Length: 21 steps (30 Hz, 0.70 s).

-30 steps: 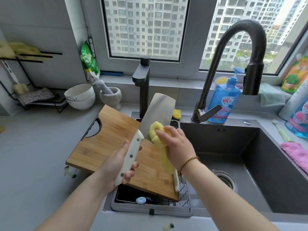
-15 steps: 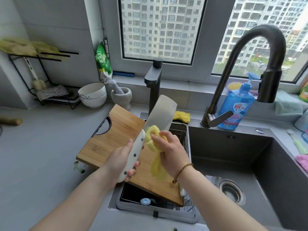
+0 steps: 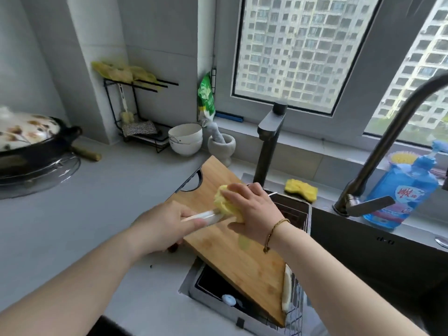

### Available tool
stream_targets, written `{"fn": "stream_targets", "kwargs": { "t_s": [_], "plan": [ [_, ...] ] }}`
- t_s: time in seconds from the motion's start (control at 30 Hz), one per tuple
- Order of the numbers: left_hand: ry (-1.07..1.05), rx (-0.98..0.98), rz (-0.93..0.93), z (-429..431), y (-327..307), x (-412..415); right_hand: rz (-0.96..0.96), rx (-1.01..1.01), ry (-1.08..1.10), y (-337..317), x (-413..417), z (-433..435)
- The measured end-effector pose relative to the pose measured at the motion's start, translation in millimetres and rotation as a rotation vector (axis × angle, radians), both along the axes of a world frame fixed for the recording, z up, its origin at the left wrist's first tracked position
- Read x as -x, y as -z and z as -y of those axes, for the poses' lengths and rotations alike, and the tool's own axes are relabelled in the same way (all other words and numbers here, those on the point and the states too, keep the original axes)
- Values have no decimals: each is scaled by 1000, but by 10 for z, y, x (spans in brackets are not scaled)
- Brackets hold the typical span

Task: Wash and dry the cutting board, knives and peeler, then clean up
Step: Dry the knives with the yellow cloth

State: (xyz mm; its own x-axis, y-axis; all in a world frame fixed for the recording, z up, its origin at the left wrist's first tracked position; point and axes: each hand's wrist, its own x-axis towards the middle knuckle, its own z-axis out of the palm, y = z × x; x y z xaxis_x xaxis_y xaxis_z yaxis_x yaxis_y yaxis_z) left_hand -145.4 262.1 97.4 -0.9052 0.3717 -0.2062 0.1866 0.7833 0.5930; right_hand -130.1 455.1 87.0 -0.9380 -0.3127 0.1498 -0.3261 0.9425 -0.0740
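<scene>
My left hand [image 3: 167, 226] grips the white handle of a cleaver [image 3: 203, 216], which now lies flat over the wooden cutting board [image 3: 242, 258]. My right hand [image 3: 254, 209] holds a yellow cloth [image 3: 224, 201] pressed on the cleaver; the blade is hidden under cloth and hand. The board rests tilted across the sink's wire rack [image 3: 294, 304]. A white-handled tool [image 3: 287, 295] lies by the board's lower right edge.
A dark tap [image 3: 269, 144] and a tall curved faucet [image 3: 378, 151] stand behind the sink [image 3: 363, 258]. Blue soap bottle [image 3: 402, 192], yellow sponge [image 3: 300, 189], white bowls [image 3: 185, 138], mortar [image 3: 221, 144], a rack [image 3: 138, 112] and a lidded pot [image 3: 29, 139] line the counter.
The cleaver went from upright to flat over the board, and my right hand with the cloth moved along onto the blade. The camera swung left, showing the pot.
</scene>
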Motion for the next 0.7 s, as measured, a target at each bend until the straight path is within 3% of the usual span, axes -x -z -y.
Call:
{"fn": "stream_targets", "kwargs": {
  "t_s": [0.1, 0.2, 0.43, 0.53, 0.7],
  "plan": [
    [-60, 244, -108, 231, -134, -135, 100, -193, -161, -42, 163, 245],
    [-79, 353, -119, 520, -213, -310, 123, -278, -254, -47, 269, 664],
    [-205, 204, -12, 1397, -432, -506, 24, -284, -365, -193, 229, 1509],
    [-232, -64, -91, 1872, -687, -507, -55, -207, -333, -431, 241, 1879],
    [-283, -961, -216, 2832, -874, -576, -100, 51, -220, -722, 265, 2742]
  ]
}}
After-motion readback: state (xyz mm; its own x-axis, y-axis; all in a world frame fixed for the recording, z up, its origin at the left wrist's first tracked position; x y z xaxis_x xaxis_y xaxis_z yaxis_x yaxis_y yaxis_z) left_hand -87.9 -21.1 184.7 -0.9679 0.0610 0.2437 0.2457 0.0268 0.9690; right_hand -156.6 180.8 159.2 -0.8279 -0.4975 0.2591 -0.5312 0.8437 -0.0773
